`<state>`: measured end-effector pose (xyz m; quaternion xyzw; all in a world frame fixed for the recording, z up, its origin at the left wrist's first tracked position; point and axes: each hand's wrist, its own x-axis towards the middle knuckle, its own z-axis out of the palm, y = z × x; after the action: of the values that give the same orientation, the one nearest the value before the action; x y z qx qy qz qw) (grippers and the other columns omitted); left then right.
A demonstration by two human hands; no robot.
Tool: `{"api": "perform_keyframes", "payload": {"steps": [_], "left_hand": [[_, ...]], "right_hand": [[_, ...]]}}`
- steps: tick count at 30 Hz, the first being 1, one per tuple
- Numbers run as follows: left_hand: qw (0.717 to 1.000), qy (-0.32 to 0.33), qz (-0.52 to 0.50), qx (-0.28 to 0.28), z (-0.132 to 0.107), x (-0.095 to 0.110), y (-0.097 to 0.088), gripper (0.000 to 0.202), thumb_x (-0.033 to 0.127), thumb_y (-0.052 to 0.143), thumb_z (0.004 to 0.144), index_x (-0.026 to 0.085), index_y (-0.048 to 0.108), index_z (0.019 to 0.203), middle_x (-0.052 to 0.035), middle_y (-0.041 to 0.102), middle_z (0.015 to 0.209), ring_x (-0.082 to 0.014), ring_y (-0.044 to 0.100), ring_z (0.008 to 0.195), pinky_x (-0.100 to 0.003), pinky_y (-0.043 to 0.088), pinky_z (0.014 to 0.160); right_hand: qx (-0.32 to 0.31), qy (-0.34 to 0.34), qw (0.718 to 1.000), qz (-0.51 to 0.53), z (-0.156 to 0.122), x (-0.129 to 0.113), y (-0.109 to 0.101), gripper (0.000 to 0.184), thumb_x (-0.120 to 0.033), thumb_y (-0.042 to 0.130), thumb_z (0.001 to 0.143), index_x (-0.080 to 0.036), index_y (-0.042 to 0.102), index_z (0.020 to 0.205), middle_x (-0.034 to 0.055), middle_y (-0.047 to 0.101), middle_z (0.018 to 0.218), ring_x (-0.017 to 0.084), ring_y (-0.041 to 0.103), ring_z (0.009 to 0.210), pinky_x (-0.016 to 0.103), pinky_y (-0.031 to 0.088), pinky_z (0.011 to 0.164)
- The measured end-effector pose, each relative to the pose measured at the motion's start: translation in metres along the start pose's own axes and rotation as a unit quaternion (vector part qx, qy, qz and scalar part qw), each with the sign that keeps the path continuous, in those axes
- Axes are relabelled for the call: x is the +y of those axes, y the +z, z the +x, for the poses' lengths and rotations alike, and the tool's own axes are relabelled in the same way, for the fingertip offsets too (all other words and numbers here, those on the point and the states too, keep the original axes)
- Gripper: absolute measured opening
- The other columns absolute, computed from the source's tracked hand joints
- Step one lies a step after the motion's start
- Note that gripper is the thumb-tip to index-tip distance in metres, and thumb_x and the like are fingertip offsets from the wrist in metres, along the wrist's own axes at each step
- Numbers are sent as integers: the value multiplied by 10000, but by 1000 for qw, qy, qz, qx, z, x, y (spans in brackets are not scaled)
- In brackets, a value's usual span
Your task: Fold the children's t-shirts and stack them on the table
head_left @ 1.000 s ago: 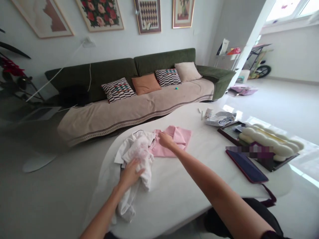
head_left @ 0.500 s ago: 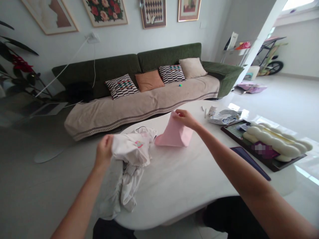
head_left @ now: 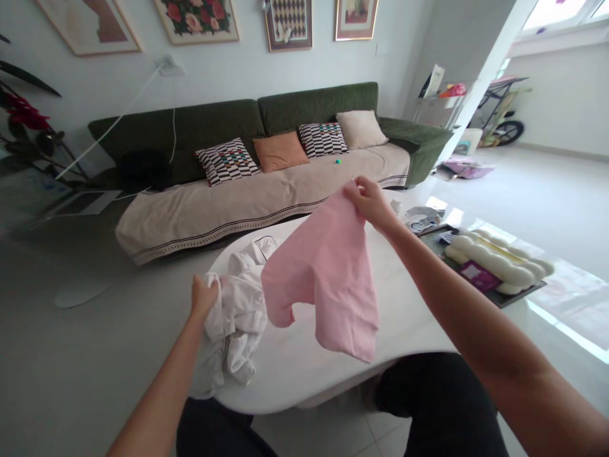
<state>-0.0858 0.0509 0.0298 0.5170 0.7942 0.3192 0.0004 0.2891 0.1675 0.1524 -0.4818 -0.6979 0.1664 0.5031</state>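
Pink trousers or shorts [head_left: 328, 266] hang spread above the table, their two short legs dangling. My right hand [head_left: 370, 202] is closed on the upper corner of this garment. At the left end of the white table [head_left: 295, 374] lies a heap of white clothes [head_left: 242, 298]. My left hand [head_left: 204, 297] grips the edge of a white garment at the heap's left side; its fingertips are partly hidden by cloth. The pink garment overlaps the right side of the heap in view, and I cannot tell whether they touch.
On the table's right stand a dark tray [head_left: 518, 298] with a cream puffy object [head_left: 499, 257] and a purple packet [head_left: 478, 276]. Behind the tray is a crumpled plastic bag [head_left: 422, 217]. Beyond the table is a green sofa [head_left: 318, 98] with cushions [head_left: 280, 152].
My right hand has raised the pink garment off the table and its legs have dropped open. My left hand has lowered the white garment onto the heap, still gripping it.
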Motion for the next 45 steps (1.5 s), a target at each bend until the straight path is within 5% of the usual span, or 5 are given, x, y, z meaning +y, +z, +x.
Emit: {"api": "perform_keyframes", "payload": {"steps": [9,18,30,36,45], "left_hand": [[908,180,72,-372,-144,60,99,696,418,621,666,223,390,1292,-123,300,1397,-306,242,1292,-430,299,990],[893,229,109,-371,-138,47,89,418,45,364,750,194,564,1085,-67,590,1125,-182,534,1052,-288,389,886],[891,304,39,-335,-70,109,-2,221,296,506,764,227,619,941,-9,668,827,-170,607,794,-213,404,665],[832,418,94,-353,-17,130,-49,251,145,436,730,180,671,814,-37,616,829,-132,564,771,-203,402,707],[905,356,225,68,19,297,-116,320,322,367,847,249,620,1029,-16,604,896,-212,538,892,-371,375,836]], "right_hand": [[-233,108,941,-223,-172,83,10,121,-212,481,770,-175,585,821,92,633,795,187,573,705,282,402,641],[-443,4,848,-292,-311,64,41,530,-284,601,680,-110,488,1167,186,383,1319,345,308,1220,421,370,905],[-234,124,948,-178,-270,44,-43,203,-212,271,864,-167,444,961,22,581,663,166,574,630,244,364,571],[-354,-18,917,-186,-249,13,-90,204,-152,351,793,-168,487,944,35,570,735,156,542,666,246,352,600],[-218,226,937,155,-196,-4,-115,150,-179,437,710,-158,566,783,-21,544,667,99,476,602,189,355,538]]}}
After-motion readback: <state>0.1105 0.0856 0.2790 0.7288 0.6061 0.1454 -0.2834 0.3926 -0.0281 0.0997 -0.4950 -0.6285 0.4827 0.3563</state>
